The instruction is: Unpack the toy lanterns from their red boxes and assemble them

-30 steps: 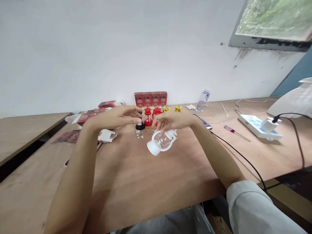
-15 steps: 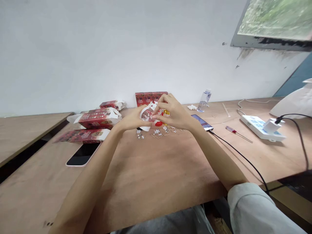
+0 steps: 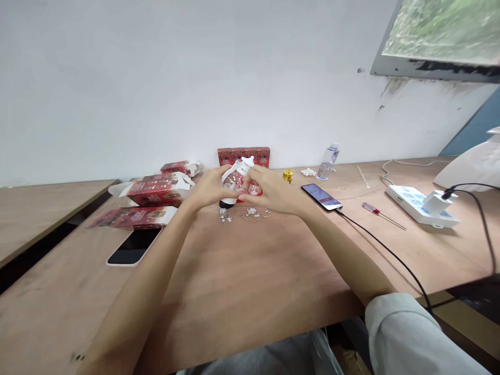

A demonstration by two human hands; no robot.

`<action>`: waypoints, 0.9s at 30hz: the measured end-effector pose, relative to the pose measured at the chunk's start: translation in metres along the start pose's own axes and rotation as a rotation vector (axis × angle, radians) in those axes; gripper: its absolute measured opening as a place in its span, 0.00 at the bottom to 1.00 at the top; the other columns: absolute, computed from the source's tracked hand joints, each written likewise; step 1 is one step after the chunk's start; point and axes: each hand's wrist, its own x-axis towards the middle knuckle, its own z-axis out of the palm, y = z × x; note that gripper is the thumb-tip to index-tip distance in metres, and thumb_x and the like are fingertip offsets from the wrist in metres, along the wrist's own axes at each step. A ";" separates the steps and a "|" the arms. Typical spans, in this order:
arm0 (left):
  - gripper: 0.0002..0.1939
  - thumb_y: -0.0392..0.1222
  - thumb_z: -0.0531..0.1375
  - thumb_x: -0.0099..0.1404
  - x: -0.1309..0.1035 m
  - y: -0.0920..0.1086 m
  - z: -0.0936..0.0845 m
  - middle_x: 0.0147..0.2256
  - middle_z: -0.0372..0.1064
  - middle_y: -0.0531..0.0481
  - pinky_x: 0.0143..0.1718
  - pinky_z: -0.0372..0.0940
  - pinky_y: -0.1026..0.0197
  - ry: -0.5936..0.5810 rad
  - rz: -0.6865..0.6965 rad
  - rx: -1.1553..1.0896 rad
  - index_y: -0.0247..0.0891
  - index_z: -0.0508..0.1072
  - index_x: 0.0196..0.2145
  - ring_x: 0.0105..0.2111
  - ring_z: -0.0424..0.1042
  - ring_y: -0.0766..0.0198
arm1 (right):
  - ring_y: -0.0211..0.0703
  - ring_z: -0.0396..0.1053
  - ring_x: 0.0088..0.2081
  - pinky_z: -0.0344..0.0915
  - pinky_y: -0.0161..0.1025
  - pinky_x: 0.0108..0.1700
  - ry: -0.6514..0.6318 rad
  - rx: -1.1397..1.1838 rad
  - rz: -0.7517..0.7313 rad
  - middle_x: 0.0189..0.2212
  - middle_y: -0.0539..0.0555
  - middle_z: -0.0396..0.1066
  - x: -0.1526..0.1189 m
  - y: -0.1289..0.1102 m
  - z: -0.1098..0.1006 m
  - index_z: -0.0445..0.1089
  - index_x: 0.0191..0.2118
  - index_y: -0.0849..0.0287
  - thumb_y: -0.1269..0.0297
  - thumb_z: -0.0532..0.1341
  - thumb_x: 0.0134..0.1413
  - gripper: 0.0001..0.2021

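Fingers (image 3: 224, 179) of both hands close around the white lantern (image 3: 236, 174) near the desk (image 3: 250, 281) far edge; small loose parts (image 3: 250, 213) remain unfitted beneath.

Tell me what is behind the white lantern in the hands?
Behind the white lantern, red boxes stand along the wall. Both hands, left and right, hide their lower parts and whatever stands between.

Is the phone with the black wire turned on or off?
On. The phone beside the right hand shows a lit screen with red and white on it, and the black cable runs from its end.
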 end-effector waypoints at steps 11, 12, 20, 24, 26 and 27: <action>0.24 0.46 0.61 0.48 -0.005 -0.006 -0.015 0.39 0.71 0.52 0.38 0.61 0.62 -0.109 -0.002 0.016 0.37 0.70 0.44 0.37 0.68 0.60 | 0.32 0.48 0.24 0.47 0.33 0.29 0.377 0.049 -0.052 0.20 0.45 0.49 0.006 0.009 -0.010 0.49 0.20 0.58 0.58 0.55 0.58 0.19; 0.25 0.46 0.61 0.47 -0.005 -0.005 -0.015 0.39 0.71 0.51 0.38 0.62 0.62 -0.152 -0.017 0.008 0.37 0.70 0.44 0.38 0.69 0.59 | 0.31 0.46 0.23 0.46 0.33 0.28 0.401 0.073 -0.043 0.19 0.44 0.48 0.006 0.012 -0.010 0.49 0.19 0.58 0.58 0.54 0.59 0.20; 0.28 0.43 0.63 0.43 -0.007 0.015 -0.013 0.37 0.72 0.50 0.37 0.63 0.61 -0.380 -0.002 -0.053 0.37 0.69 0.45 0.37 0.69 0.57 | 0.29 0.39 0.19 0.40 0.35 0.24 0.687 -0.008 0.085 0.14 0.43 0.39 0.010 0.033 -0.002 0.42 0.15 0.58 0.59 0.53 0.59 0.25; 0.28 0.43 0.62 0.43 -0.010 0.022 -0.014 0.33 0.70 0.52 0.34 0.63 0.62 -0.470 0.009 -0.159 0.36 0.67 0.45 0.32 0.68 0.61 | 0.28 0.38 0.18 0.38 0.35 0.22 0.656 0.132 0.088 0.13 0.43 0.38 0.011 0.035 0.004 0.40 0.14 0.57 0.55 0.51 0.60 0.27; 0.27 0.44 0.63 0.42 -0.010 0.021 -0.014 0.30 0.69 0.53 0.33 0.62 0.62 -0.481 0.005 -0.198 0.36 0.67 0.42 0.31 0.67 0.62 | 0.28 0.39 0.17 0.38 0.34 0.21 0.558 0.336 0.073 0.13 0.43 0.38 0.011 0.034 0.010 0.40 0.14 0.57 0.51 0.50 0.60 0.28; 0.27 0.45 0.63 0.41 -0.010 0.021 -0.014 0.29 0.68 0.53 0.33 0.62 0.62 -0.496 -0.001 -0.221 0.36 0.67 0.41 0.31 0.67 0.62 | 0.28 0.39 0.16 0.38 0.33 0.20 0.502 0.441 0.071 0.12 0.43 0.39 0.012 0.032 0.013 0.40 0.13 0.57 0.49 0.49 0.60 0.29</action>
